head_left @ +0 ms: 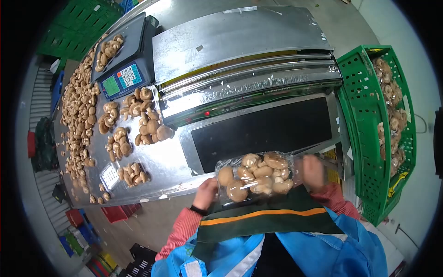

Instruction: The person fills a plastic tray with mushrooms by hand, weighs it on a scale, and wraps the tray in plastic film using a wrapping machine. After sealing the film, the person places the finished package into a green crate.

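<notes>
A tray of brown mushrooms under clear film [262, 175] is held level in front of my body, below the black plate of the wrapping machine. My left hand [206, 193] has its fingers closed at the tray's left end. At the right end, my right hand [313, 171] is closed on the film edge and slightly blurred. The steel wrapping machine [244, 39], with its rollers, stands just beyond. Several open portions of mushrooms [154, 129] lie on the steel table to the left.
A digital scale [122, 79] bearing mushrooms stands at the upper left, beside a large loose mushroom heap [79, 115]. To the right, a green crate [362, 99] holds wrapped packs [392, 115]. A red crate [121, 212] is below the table's front edge.
</notes>
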Motion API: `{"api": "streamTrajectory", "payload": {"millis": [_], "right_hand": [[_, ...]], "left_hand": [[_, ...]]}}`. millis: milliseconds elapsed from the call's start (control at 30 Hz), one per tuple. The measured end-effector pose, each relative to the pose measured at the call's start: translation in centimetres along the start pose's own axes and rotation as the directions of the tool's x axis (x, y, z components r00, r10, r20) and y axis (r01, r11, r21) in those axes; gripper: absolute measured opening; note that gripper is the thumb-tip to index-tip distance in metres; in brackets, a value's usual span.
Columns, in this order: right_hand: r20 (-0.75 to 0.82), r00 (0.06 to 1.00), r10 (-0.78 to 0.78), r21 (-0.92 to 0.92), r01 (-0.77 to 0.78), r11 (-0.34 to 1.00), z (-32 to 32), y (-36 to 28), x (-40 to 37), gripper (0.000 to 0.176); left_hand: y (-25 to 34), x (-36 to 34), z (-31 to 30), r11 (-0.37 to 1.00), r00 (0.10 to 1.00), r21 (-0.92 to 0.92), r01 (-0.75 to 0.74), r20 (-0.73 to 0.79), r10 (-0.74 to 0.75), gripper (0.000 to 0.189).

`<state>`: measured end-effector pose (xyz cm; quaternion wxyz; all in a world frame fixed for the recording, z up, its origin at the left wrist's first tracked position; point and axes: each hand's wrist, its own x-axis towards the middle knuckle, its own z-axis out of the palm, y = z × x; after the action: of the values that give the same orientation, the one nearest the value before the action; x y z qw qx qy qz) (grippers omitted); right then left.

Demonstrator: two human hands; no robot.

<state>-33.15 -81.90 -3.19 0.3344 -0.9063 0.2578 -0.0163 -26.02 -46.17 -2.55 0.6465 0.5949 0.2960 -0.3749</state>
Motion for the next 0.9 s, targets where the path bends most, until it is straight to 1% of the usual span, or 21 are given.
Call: {"api": "streamTrajectory", "payload": {"millis": [33, 67, 100, 167, 200, 267, 333, 367, 400, 433, 467, 500, 533, 567, 600, 633, 700, 733, 800, 867, 900], "right_hand": [[0.237, 0.971, 0.018, -0.002, -0.018, 1.0, 0.9, -1.3, -0.2, 0.02], [0.376, 0.927, -0.013, 0.116, -0.033, 0.993, 2.4, -2.1, -0.5, 0.018], [0.485, 0.872, -0.066, 0.342, -0.119, 0.932, 4.3, -3.0, -0.7, 0.018], [0.588, 0.786, -0.192, 0.758, -0.452, 0.469, 7.1, -4.5, -0.8, 0.019], [0.606, 0.756, -0.247, 0.796, -0.582, 0.169, 7.9, -4.8, -0.7, 0.021], [0.66, 0.685, -0.309, 0.655, -0.726, -0.208, 9.1, -4.7, -0.9, 0.027], [0.784, 0.527, -0.328, 0.441, -0.845, -0.304, 9.2, -4.5, -1.3, 0.027], [0.845, 0.418, -0.334, 0.318, -0.894, -0.315, 9.0, -4.8, -1.3, 0.024], [0.908, 0.112, -0.405, -0.017, -0.954, -0.301, 5.6, -9.7, 0.6, 0.018], [0.878, 0.056, -0.474, -0.003, -0.992, -0.124, 4.2, -12.2, 0.7, 0.018], [0.842, 0.0, -0.54, 0.034, -0.998, 0.053, 2.8, -14.6, 0.9, 0.017], [0.745, 0.147, -0.651, 0.44, -0.841, 0.314, 2.3, -15.6, 0.1, 0.024], [0.597, 0.205, -0.776, 0.755, -0.472, 0.456, 2.0, -16.3, -0.9, 0.034], [0.553, 0.176, -0.814, 0.821, -0.282, 0.497, 2.1, -16.6, -1.9, 0.038], [0.507, 0.146, -0.849, 0.862, -0.081, 0.501, 2.3, -16.8, -3.0, 0.042], [0.564, 0.13, -0.815, 0.823, -0.162, 0.544, 2.8, -16.9, -3.8, 0.04], [0.598, 0.119, -0.793, 0.777, -0.328, 0.537, 2.7, -16.6, -4.2, 0.036], [0.579, 0.126, -0.806, 0.768, -0.416, 0.487, 2.3, -16.3, -4.0, 0.035], [0.391, 0.205, -0.897, 0.766, -0.613, 0.194, -0.1, -15.3, -4.6, 0.032], [0.424, 0.359, -0.831, 0.756, -0.646, 0.106, -2.3, -14.0, -4.3, 0.032], [0.534, 0.467, -0.705, 0.764, -0.623, 0.166, -3.1, -13.0, -4.0, 0.033]], "left_hand": [[-0.7, 1.2, 1.6, 0.999, 0.999, 0.023, -0.041, 0.036, 0.041, 0.015], [-1.5, 3.4, 1.7, 0.932, 0.928, 0.201, -0.303, 0.286, 0.24, 0.015], [-1.9, 5.1, 1.7, 0.769, 0.76, 0.294, -0.567, 0.547, 0.351, 0.018], [-0.9, 4.6, 3.9, 0.963, 0.726, -0.077, -0.256, 0.643, 0.245, 0.023], [-0.1, 3.8, 5.5, 0.969, 0.685, -0.241, -0.052, 0.697, 0.21, 0.026], [1.4, 2.3, 8.3, 0.802, 0.57, -0.457, 0.385, 0.801, 0.183, 0.033], [2.9, 1.6, 8.4, 0.61, 0.502, -0.493, 0.62, 0.847, 0.174, 0.029], [4.1, -0.7, 8.3, 0.917, 0.833, -0.374, 0.141, 0.545, 0.094, 0.024], [6.2, -2.6, 8.4, 0.709, 0.631, -0.028, -0.705, 0.432, 0.645, 0.023], [7.6, -3.6, 8.5, -0.135, 0.066, 0.313, -0.94, 0.554, 0.83, 0.022], [8.2, -3.8, 9.1, -0.32, -0.128, 0.29, -0.902, 0.527, 0.84, 0.025], [10.2, -6.1, 8.3, -0.321, -0.09, 0.275, -0.906, 0.616, 0.782, 0.024], [11.9, -7.4, 8.1, -0.347, -0.126, 0.187, -0.919, 0.695, 0.708, 0.025], [13.0, -8.1, 7.9, -0.359, -0.161, 0.099, -0.928, 0.763, 0.626, 0.026], [13.7, -8.0, 7.5, -0.273, -0.088, 0.035, -0.961, 0.901, 0.426, 0.03], [13.6, -7.6, 7.0, -0.096, 0.009, 0.037, -0.995, 0.961, 0.277, 0.041], [14.1, -6.9, 4.6, 0.585, 0.282, 0.14, -0.799, 0.946, 0.16, 0.06], [13.4, -9.8, 4.7, 0.96, 0.449, 0.042, -0.276, 0.889, 0.09, 0.068], [13.8, -9.6, 5.5, 0.765, 0.228, 0.147, -0.627, 0.974, 0.0, 0.062], [10.4, -9.5, 4.0, 0.855, 0.474, 0.22, -0.47, 0.88, 0.034, 0.065], [8.9, -7.2, 3.5, 0.91, 0.605, 0.25, -0.332, 0.796, 0.002, 0.071]]}}
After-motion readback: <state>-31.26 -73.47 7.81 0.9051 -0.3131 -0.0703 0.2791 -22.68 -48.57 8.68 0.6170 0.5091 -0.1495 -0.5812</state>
